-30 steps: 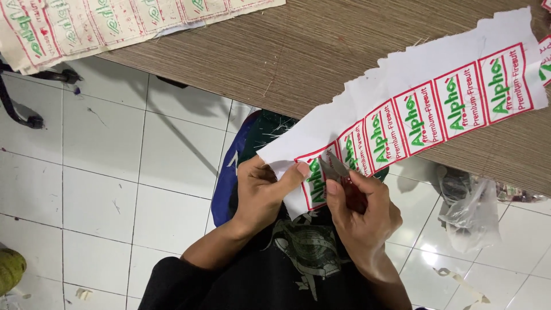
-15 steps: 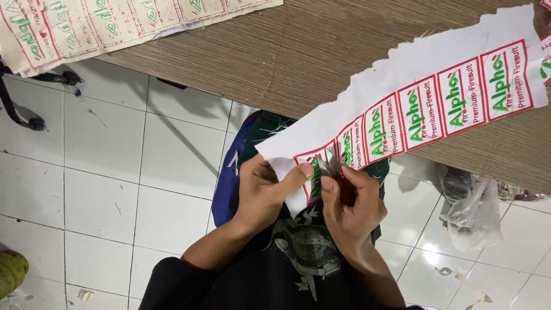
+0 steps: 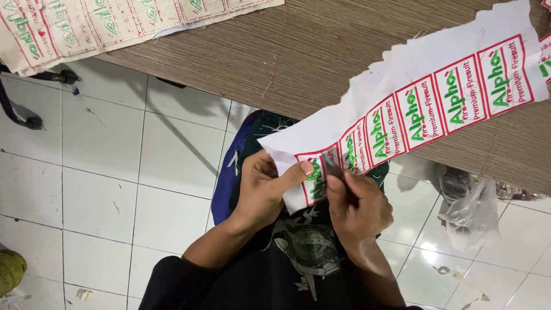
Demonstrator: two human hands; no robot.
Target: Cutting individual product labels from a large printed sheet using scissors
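- The left hand (image 3: 265, 189) pinches the near end of a white fabric strip (image 3: 402, 109) of red-bordered embroidered labels, thumb pressed flat on the end label, so that grip's closed tight on the cloth.
- The right hand (image 3: 357, 204) sits just right of it, touching the same end of the strip. It's closed around a small dark tool (image 3: 332, 165), looks like snips or a cutter, but I honestly can't tell which, with the tip right at the border between the first two labels.
- Key bit: the strip's long axis runs from the hands at centre frame diagonally up to the upper right, lying across the wooden table (image 3: 298, 57). So the rest of the labels lie up and right of both grips, on the right hand's side.
- A second sheet of labels (image 3: 103, 23) lies in the upper left, well apart.
- Container-wise: a clear plastic bag (image 3: 470, 206) hangs under the table edge at right, contents too crumpled to tell.
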